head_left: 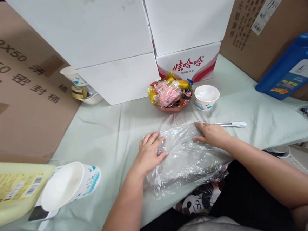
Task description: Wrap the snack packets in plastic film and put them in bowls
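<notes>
A crumpled clear plastic sheet or bag lies on the cloth in front of me, its near edge hanging towards my lap. My left hand rests on its left side with the fingers spread. On its upper right corner lies my right hand, thumb and fingers apart. A slim white utility knife sits just beyond my right hand, its left part hidden behind that hand. Behind the plastic stand a bowl of wrapped snacks and a white paper bowl.
White boxes line the back of the table. Cardboard boxes flank both sides. At left, a paper bowl lies tipped beside a yellow jug. A blue bottle leans at right. The green cloth covers the table.
</notes>
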Tool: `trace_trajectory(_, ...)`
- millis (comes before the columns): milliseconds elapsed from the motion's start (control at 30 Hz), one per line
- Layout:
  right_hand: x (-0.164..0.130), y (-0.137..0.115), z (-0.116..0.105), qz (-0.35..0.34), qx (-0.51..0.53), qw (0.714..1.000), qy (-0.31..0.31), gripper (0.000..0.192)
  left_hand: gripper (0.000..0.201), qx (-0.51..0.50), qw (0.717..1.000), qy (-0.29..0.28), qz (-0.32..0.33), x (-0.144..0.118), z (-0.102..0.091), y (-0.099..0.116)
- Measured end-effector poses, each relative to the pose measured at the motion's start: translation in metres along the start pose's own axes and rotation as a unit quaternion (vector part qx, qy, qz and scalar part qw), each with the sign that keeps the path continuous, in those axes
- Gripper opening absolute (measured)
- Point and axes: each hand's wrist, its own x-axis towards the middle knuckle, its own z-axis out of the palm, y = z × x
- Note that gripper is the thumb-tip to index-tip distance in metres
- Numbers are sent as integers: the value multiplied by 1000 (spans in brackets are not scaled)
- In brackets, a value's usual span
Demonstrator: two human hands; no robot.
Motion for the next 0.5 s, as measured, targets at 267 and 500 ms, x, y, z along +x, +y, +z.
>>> trace_trajectory(267,-9,13,-16,22,62,991,116,64,30,-50,978,185,-79,-2,-4,-10)
trace_trajectory(500,-62,-37,-4,-395,172,901,-49,78,17,-207,964,-108,127,-14,-23,17)
